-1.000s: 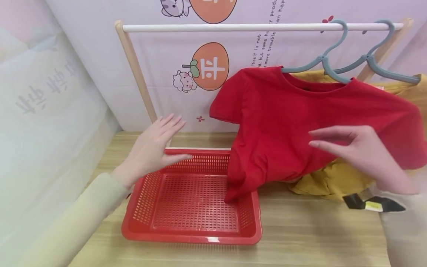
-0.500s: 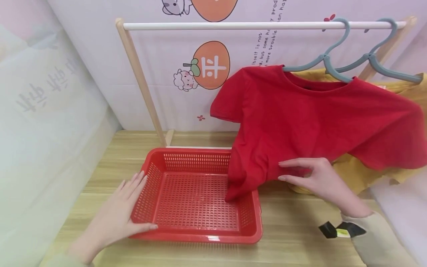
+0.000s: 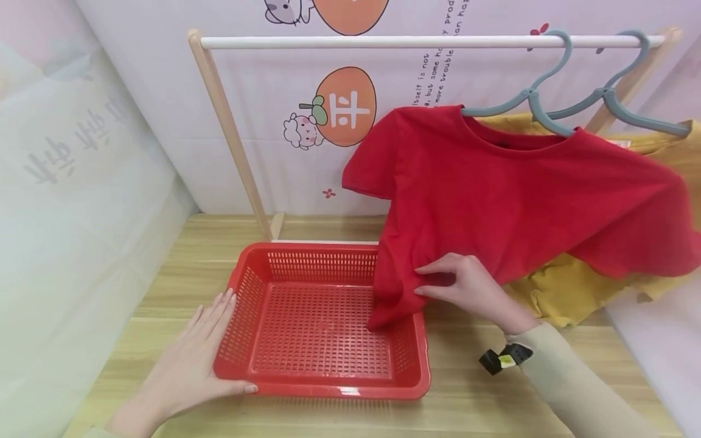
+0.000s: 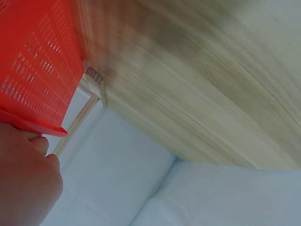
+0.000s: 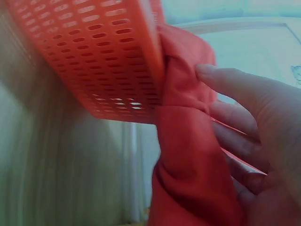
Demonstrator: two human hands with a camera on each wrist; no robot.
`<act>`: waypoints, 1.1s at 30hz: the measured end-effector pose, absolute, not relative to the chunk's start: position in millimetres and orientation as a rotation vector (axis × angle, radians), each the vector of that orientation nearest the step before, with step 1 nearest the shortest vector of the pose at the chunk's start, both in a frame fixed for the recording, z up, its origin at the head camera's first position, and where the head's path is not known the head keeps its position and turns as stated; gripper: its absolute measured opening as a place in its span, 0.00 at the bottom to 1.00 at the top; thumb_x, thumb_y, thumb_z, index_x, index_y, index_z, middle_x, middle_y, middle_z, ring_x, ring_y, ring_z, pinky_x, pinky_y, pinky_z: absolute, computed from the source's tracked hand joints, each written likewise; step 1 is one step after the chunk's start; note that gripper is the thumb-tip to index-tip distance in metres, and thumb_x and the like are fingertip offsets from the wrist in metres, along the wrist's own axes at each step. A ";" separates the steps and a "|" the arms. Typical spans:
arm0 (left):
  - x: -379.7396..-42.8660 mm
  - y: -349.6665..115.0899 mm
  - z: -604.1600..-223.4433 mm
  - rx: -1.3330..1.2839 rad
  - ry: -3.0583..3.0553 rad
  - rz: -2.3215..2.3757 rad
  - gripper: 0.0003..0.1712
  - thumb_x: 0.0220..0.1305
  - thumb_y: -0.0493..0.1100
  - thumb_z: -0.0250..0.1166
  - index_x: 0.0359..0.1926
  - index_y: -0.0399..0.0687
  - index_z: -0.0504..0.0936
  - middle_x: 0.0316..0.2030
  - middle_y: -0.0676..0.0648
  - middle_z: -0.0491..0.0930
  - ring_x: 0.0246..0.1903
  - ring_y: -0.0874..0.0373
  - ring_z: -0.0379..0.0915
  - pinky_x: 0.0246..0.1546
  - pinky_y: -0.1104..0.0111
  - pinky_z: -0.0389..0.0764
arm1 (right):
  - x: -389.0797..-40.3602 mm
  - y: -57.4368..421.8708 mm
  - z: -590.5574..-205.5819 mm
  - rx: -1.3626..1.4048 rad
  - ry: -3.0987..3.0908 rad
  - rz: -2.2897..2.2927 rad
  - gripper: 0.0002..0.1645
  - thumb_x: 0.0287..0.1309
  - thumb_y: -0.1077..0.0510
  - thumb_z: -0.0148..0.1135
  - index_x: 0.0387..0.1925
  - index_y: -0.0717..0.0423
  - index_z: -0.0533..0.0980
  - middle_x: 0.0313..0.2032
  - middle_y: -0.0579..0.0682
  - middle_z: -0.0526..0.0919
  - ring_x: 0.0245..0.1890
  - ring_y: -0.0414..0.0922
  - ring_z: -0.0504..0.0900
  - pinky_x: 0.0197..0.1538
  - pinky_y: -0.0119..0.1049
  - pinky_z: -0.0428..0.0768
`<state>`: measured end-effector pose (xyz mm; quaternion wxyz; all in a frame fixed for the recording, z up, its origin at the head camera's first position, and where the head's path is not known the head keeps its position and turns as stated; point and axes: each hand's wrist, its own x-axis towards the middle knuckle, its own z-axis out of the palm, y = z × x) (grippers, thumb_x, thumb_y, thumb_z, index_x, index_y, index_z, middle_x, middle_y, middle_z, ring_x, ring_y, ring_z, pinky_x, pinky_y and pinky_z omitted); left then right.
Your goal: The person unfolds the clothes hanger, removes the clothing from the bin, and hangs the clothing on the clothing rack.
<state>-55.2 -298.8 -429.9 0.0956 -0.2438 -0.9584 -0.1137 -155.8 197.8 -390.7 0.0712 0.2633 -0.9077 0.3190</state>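
Observation:
My left hand [image 3: 186, 365] rests on the left front corner of a red plastic basket [image 3: 323, 389]. Its fingers lie on the side rim, with the thumb across the front rim. In the left wrist view, that hand [image 4: 28, 174] touches the basket rim [image 4: 33, 123]. A red T-shirt [image 3: 493, 194] hangs on a blue-grey hanger [image 3: 539, 103], its lower left corner draped into the basket. My right hand [image 3: 465, 286] touches the shirt near this corner, thumb and forefinger apart. The right wrist view shows the thumb tip at the bunched shirt [image 5: 188, 127] and fingers beside it.
A rack with a white rod [image 3: 339, 42] and wooden legs [image 3: 227, 131] stands behind the basket. On a second hanger [image 3: 638, 112], a yellow garment [image 3: 580, 292] hangs behind the red shirt. Beneath is a wood-grain table [image 3: 164, 292], with a pale wall [image 3: 82, 201] at left.
My left hand has come down from above the basket onto its left front rim. My right hand has moved left and down across the shirt to its lower left part.

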 end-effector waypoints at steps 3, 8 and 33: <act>-55.0 -299.2 -430.4 -0.727 -2.837 -0.335 0.82 0.39 0.86 0.67 0.80 0.37 0.46 0.79 0.37 0.47 0.78 0.47 0.41 0.76 0.65 0.35 | -161.6 190.6 -396.4 0.813 -2.702 0.960 0.17 0.46 0.53 0.84 0.41 0.48 0.90 0.35 0.37 0.86 0.36 0.38 0.81 0.40 0.37 0.82; -55.5 -299.6 -430.5 -0.728 -2.834 -0.322 0.82 0.40 0.86 0.66 0.80 0.37 0.46 0.79 0.37 0.48 0.77 0.45 0.42 0.76 0.65 0.35 | -167.6 183.5 -399.3 0.867 -2.680 0.942 0.08 0.50 0.60 0.81 0.34 0.49 0.90 0.33 0.36 0.83 0.35 0.37 0.80 0.39 0.36 0.82; -55.5 -299.2 -431.1 -0.716 -2.850 -0.328 0.81 0.40 0.86 0.66 0.80 0.39 0.46 0.79 0.40 0.47 0.77 0.44 0.44 0.76 0.66 0.35 | -240.5 212.6 -349.8 0.232 -2.539 1.177 0.16 0.64 0.46 0.71 0.44 0.51 0.89 0.36 0.48 0.89 0.35 0.43 0.84 0.34 0.28 0.80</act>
